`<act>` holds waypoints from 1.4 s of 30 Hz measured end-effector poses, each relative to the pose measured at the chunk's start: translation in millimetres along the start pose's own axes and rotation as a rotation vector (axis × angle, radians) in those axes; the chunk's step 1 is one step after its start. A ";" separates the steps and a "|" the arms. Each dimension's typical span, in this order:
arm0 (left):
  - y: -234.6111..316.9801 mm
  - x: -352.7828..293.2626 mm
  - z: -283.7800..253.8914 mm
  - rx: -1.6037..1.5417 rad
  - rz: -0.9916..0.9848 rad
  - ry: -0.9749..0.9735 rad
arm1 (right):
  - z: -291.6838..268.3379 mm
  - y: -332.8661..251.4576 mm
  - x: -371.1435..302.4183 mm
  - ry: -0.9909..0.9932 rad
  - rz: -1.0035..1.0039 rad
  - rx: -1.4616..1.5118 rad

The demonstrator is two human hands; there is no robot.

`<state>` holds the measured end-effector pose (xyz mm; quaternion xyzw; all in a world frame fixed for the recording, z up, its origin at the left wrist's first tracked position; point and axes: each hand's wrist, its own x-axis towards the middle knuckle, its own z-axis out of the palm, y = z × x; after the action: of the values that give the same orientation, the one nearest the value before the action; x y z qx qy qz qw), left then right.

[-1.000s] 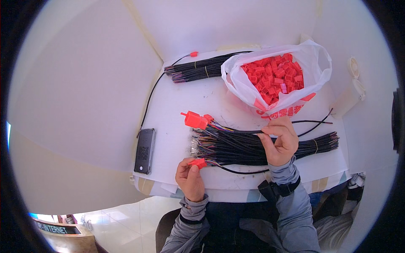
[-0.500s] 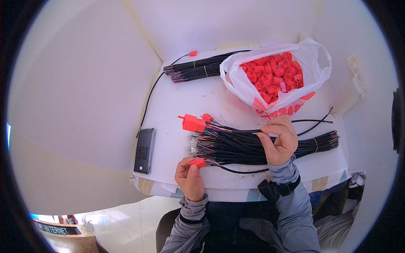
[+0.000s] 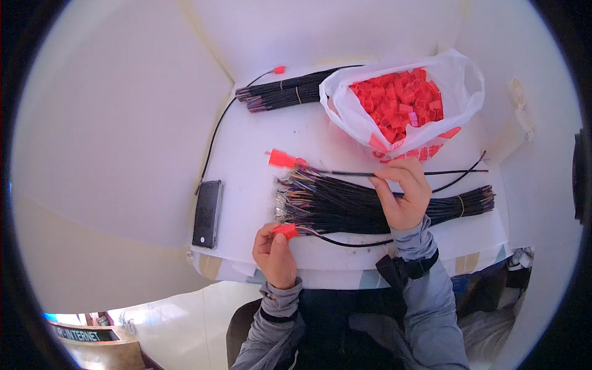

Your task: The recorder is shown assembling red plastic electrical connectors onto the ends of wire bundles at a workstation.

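Observation:
Between the thumb and fingers of my left hand [image 3: 275, 258] is a red plastic connector housing [image 3: 285, 230], with thin coloured wires running from it into a black cable [image 3: 351, 245]. My right hand [image 3: 407, 196] pinches another black cable [image 3: 348, 174], raised over the table. A red connector [image 3: 282, 158] sits at that cable's left end. Below my right hand lies a thick bundle of black cables [image 3: 345, 209], its bare coloured wires and silvery terminals [image 3: 280, 203] pointing left. A band ties the bundle near its right end.
A white plastic bag [image 3: 345, 114] full of red connector housings [image 3: 394, 102] stands at the back right. Behind it on the left are tied black cables [image 3: 277, 97]. A dark phone [image 3: 208, 214] lies at the left edge. Pale panels [image 3: 345, 31] enclose the table.
My right hand and its cable have shifted slightly up and left. The red connector on that cable has tilted. My left hand keeps its hold on the other connector housing.

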<state>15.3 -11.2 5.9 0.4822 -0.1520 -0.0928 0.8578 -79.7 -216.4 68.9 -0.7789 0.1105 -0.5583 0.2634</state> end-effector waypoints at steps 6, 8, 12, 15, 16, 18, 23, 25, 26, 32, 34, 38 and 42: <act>0.7 0.4 0.7 -0.018 -0.030 0.019 | 9.2 21.3 -9.8 -0.153 0.168 -0.257; -1.5 0.5 0.3 -0.006 -0.006 0.005 | 10.9 26.2 -13.7 -0.206 0.205 -0.311; -0.4 0.8 0.9 -0.010 0.013 -0.022 | 10.3 28.1 -14.4 -0.266 0.187 -0.393; -1.7 1.0 -0.7 -0.041 0.026 -0.042 | 11.1 24.9 -9.7 -0.219 0.070 -0.387; -1.2 0.9 -0.2 -0.046 0.027 -0.047 | 11.4 21.5 -6.9 -0.186 0.016 -0.373; 0.5 1.4 1.4 -0.055 0.063 -0.093 | 7.7 3.1 -1.2 -0.192 0.033 -0.189; 4.9 1.4 2.1 -0.067 0.168 -0.217 | 17.0 -27.8 -16.8 -0.505 0.499 0.564; 6.4 0.4 5.4 -0.089 0.149 -0.235 | 23.4 -31.4 -24.3 -0.631 0.652 0.684; 6.9 -0.1 6.7 -0.100 0.140 -0.244 | 26.4 -30.6 -30.8 -0.678 0.669 0.693; 7.3 -0.2 7.5 -0.096 0.190 -0.321 | 31.0 -39.3 -34.2 -1.007 0.944 0.789; 7.2 -0.6 7.1 -0.088 0.191 -0.334 | 32.1 -40.3 -36.4 -0.989 1.100 0.944; 6.8 -1.6 3.0 -0.112 0.209 -0.338 | 30.8 -41.7 -33.4 -0.988 1.136 1.029; 9.0 -3.3 5.1 -0.140 0.199 -0.352 | 29.4 -42.7 -32.5 -0.970 1.096 1.051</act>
<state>10.6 -9.6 15.6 0.3805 -0.3394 -0.1010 0.8543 -69.1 -157.0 58.3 -0.5461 0.0732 0.0572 0.8326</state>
